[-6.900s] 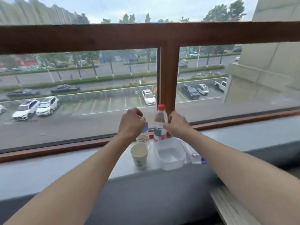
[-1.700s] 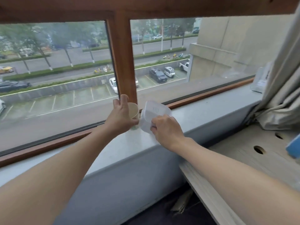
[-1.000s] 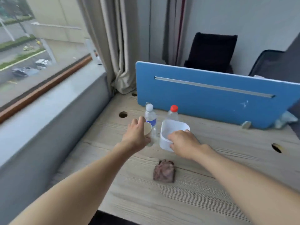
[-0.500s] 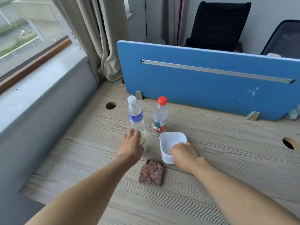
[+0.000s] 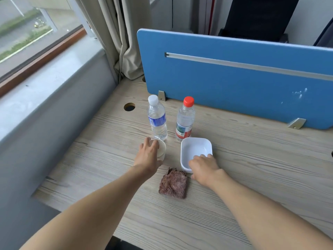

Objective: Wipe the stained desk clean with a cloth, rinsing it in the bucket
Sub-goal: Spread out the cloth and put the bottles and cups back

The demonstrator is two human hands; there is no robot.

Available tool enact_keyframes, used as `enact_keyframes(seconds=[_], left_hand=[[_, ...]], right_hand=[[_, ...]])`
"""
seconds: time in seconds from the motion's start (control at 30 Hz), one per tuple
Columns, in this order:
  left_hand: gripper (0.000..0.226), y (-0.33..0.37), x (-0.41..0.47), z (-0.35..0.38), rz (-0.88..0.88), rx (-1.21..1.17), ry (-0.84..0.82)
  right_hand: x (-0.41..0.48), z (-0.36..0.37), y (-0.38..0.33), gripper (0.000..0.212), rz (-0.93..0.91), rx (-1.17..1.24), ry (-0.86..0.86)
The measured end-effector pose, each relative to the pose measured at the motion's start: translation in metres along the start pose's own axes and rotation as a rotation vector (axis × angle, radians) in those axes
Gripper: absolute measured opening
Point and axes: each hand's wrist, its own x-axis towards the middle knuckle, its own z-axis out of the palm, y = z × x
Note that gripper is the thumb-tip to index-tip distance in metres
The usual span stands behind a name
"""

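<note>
A folded brown cloth [image 5: 173, 184] lies on the light wooden desk [image 5: 252, 168], between my two forearms. Just beyond it stands a white square plastic tub [image 5: 195, 148], the bucket. My right hand [image 5: 204, 167] holds the tub's near rim, fingers over the edge and thumb outside. To the left, my left hand [image 5: 148, 156] grips a paper cup [image 5: 161, 150] that stands on the desk. Behind them stand two water bottles, one with a white cap [image 5: 157, 118] and one with a red cap [image 5: 185, 120].
A blue divider panel [image 5: 243, 82] closes the desk's far side. A grey window ledge [image 5: 45, 105] runs along the left, with curtains [image 5: 115, 37] at its far end. A round cable hole [image 5: 129, 107] sits near the bottles.
I carried the cup and the tub from the window ledge to the desk. Over the last half second they settled on the desk in front of the bottles, and my hands still hold them.
</note>
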Motion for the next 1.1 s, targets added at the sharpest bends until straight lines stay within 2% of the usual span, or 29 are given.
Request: enact_keyframes(seconds=[0.07,0.2,0.37,0.53,0.73,0.8,0.87,0.9,0.97,1.03,1.1], left_hand=[[0.063,0.0,-0.002,-0.005,-0.003,-0.005,-0.002],[0.061,-0.005,-0.012,-0.025,-0.004,-0.014,0.016],[0.039,-0.031,-0.04,-0.079,-0.038,-0.123,0.156],[0.038,-0.11,-0.092,-0.165,-0.14,-0.161,0.37],[0.033,-0.231,-0.187,-0.255,-0.304,-0.134,0.625],[0.031,-0.257,-0.209,-0.27,-0.366,-0.119,0.701],[0.031,-0.295,-0.235,-0.28,-0.521,-0.14,0.789],[0.032,-0.315,-0.247,-0.282,-0.621,-0.196,0.807],[0.034,-0.346,-0.269,-0.28,-0.799,-0.473,0.765],[0.023,-0.364,-0.285,-0.272,-0.868,-0.854,0.676],[0.015,-0.374,-0.293,-0.263,-0.889,-1.107,0.597]], right_hand=[[-0.002,-0.008,-0.005,0.029,-0.005,0.02,0.033],[-0.007,-0.034,-0.029,0.021,-0.041,0.064,0.135],[-0.003,-0.081,-0.083,0.017,-0.11,0.083,0.206],[0.006,-0.149,-0.191,0.019,-0.243,0.084,0.289],[0.005,-0.216,-0.364,0.021,-0.475,0.14,0.346],[0.004,-0.226,-0.404,0.02,-0.494,0.226,0.316],[0.003,-0.233,-0.454,0.026,-0.49,0.426,0.259],[0.0,-0.235,-0.475,0.032,-0.455,0.55,0.209],[0.003,-0.233,-0.51,0.048,-0.378,0.75,0.103],[0.01,-0.225,-0.532,0.056,-0.291,0.922,0.013],[0.017,-0.216,-0.547,0.049,-0.214,1.125,-0.052]])
